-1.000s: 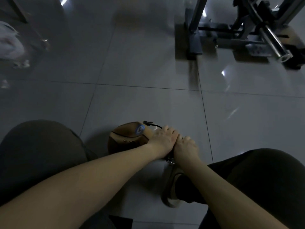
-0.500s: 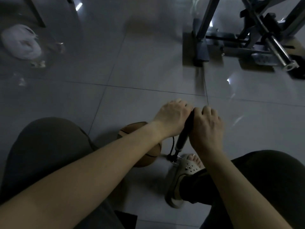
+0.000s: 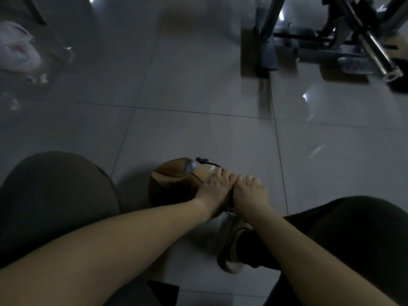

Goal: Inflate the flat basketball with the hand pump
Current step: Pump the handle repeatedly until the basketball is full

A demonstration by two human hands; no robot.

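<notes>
Plastic bag: a white one (image 3: 18, 51) lies crumpled at the far left, with small pale scraps on the floor (image 3: 198, 85) just near of it.
Left knee: my left knee (image 3: 55, 195), in dark cloth, fills the near left; the ball sits to its right.
Basketball: the brown basketball (image 3: 172, 186) rests on the grey tiles between my knees, left of both hands. Its upper side looks flattened rather than round, and a blue and white badge shows on top.
Hose: a thin black hose (image 3: 208, 162) runs from the ball's far top edge rightward and passes under my left fingers.
Left hand: my left hand (image 3: 213, 192) is low against the ball's right side, knuckles up, fingers curled over the pump's handle.
Hand pump: my fingers cover nearly all of the hand pump (image 3: 230, 212); only a metal piece shows near the floor, just below the two hands.
Right hand: my right hand (image 3: 250, 195) touches the left one, closed in a fist round the same handle.
Shoe: a pale shoe (image 3: 230, 248) lies near of the hands, its toe at the pump's foot, though whether it rests on it I cannot tell.
Right knee: my right knee (image 3: 353, 235), in dark trousers, is at the near right.
Metal frame: a grey metal frame (image 3: 267, 40) stands at the far right, with a shiny steel bar (image 3: 379, 56) slanting out of it.
</notes>
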